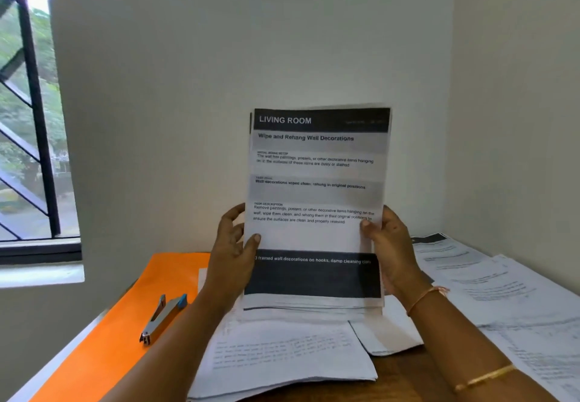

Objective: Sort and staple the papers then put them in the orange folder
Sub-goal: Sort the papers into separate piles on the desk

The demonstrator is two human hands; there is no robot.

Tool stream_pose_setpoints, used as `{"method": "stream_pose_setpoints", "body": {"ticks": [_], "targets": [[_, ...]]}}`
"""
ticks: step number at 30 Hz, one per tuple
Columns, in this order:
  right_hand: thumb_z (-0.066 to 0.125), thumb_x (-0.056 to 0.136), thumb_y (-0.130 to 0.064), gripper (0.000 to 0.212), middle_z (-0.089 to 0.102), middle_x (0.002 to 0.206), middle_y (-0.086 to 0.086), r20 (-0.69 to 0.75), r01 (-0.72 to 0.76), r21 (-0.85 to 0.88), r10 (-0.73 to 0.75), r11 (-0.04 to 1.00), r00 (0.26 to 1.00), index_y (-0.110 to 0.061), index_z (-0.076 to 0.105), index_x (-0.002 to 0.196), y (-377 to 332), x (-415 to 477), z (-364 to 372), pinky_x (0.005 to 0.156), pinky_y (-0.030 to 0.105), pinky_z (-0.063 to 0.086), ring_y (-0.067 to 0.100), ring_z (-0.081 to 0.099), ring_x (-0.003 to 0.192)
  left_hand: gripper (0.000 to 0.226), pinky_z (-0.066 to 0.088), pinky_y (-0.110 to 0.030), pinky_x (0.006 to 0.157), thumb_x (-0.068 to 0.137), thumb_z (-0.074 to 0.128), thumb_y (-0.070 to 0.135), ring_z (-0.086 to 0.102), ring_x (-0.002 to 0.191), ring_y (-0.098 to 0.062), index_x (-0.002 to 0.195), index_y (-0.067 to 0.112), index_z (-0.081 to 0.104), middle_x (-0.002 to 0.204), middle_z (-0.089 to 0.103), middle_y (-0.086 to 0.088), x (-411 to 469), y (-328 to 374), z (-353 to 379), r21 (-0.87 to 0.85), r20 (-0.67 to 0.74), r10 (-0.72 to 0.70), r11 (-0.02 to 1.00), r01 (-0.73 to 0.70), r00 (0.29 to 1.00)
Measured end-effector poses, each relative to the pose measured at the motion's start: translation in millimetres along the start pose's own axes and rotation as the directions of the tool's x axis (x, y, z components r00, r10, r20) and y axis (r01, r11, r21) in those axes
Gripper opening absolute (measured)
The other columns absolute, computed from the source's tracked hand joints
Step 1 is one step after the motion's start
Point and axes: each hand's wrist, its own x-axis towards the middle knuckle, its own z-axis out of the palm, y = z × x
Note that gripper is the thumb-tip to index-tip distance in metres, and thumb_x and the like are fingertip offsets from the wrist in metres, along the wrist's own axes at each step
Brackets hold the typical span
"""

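Closest to me, loose white printed sheets (282,357) lie overlapped on the brown wooden tabletop (398,370), not yet sorted. Above them I hold a stack of printed white papers (314,182) upright, probably to read its "LIVING ROOM" heading for sorting and to square the edges. Its lower edge is fanned just over the loose sheets; I cannot tell if it touches them. My left grip (232,244) grasps the stack's left edge, thumb on the front page. My right grip (389,244) grasps the right edge the same way, so the stack stands between both, held by its lower half. To the left, a silver metal stapler with a blue end (163,317) rests on the flat orange folder (125,323), within easy reach. Further right, more printed pages (502,291) spread toward the white wall (219,56).
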Motion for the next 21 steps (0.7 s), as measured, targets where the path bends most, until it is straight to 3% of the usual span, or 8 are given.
{"method": "stream_pose_setpoints", "body": {"ticks": [3, 6, 10, 13, 17, 21], "targets": [[0.048, 0.097, -0.01, 0.021, 0.063, 0.098, -0.011, 0.039, 0.054, -0.01, -0.053, 0.999, 0.998, -0.029, 0.056, 0.097, 1, -3, 3, 0.074, 0.023, 0.051, 0.008, 0.059, 0.09, 0.042, 0.055, -0.015, 0.068, 0.092, 0.053, 0.005, 0.062, 0.1, -0.016, 0.122, 0.027, 0.035, 0.112, 0.061, -0.001, -1, -1, -1, 0.003, -0.003, -0.011, 1.0, 0.011, 1.0], [0.05, 0.096, -0.015, 0.015, 0.064, 0.104, -0.003, 0.096, 0.004, -0.061, 0.002, 0.998, 0.995, -0.024, 0.053, 0.108, 16, -9, 8, 0.074, 0.025, 0.054, 0.015, 0.061, 0.094, 0.035, 0.053, -0.014, 0.067, 0.091, 0.056, 0.007, 0.06, 0.106, -0.016, 0.116, 0.026, 0.038, 0.113, 0.058, 0.003, -7, -10, 1, 0.091, 0.064, -0.094, 0.992, 0.088, 0.993], [0.048, 0.097, -0.015, 0.015, 0.061, 0.107, 0.001, 0.086, -0.056, -0.168, 0.071, 0.984, 0.994, -0.018, 0.05, 0.112, 35, -13, 10, 0.067, 0.017, 0.047, 0.013, 0.059, 0.094, 0.039, 0.05, -0.015, 0.069, 0.093, 0.054, 0.012, 0.056, 0.103, -0.012, 0.124, 0.026, 0.034, 0.118, 0.056, 0.002, -9, -17, 0, 0.2, 0.089, -0.156, 0.97, 0.135, 0.984], [0.046, 0.098, -0.016, 0.013, 0.059, 0.105, -0.001, 0.073, -0.067, -0.219, 0.085, 0.973, 0.994, -0.016, 0.049, 0.111, 37, -10, 9, 0.064, 0.013, 0.045, 0.004, 0.056, 0.088, 0.043, 0.05, -0.025, 0.082, 0.094, 0.052, 0.011, 0.055, 0.106, -0.016, 0.132, 0.02, 0.035, 0.122, 0.055, 0.0, -7, -17, 0, 0.255, 0.094, -0.165, 0.957, 0.136, 0.982], [0.044, 0.099, -0.016, 0.01, 0.061, 0.105, 0.002, 0.064, -0.045, -0.225, 0.061, 0.973, 0.996, -0.013, 0.051, 0.106, 40, -10, 12, 0.071, 0.016, 0.048, 0.012, 0.058, 0.092, 0.044, 0.041, -0.028, 0.088, 0.094, 0.05, 0.005, 0.05, 0.105, -0.017, 0.135, 0.014, 0.037, 0.12, 0.053, -0.001, -6, -14, 1, 0.318, 0.034, -0.146, 0.939, 0.128, 0.989], [0.044, 0.099, -0.025, 0.014, 0.057, 0.086, -0.004, -0.009, -0.048, -0.3, 0.048, 0.953, 0.999, -0.015, 0.052, 0.105, 39, -8, 9, 0.065, 0.017, 0.042, 0.006, 0.052, 0.077, 0.046, 0.041, -0.034, 0.09, 0.093, 0.049, 0.001, 0.049, 0.102, -0.022, 0.136, 0.013, 0.037, 0.124, 0.054, -0.008, -1, -20, -8, 0.33, -0.047, -0.177, 0.926, 0.183, 0.983]]}}
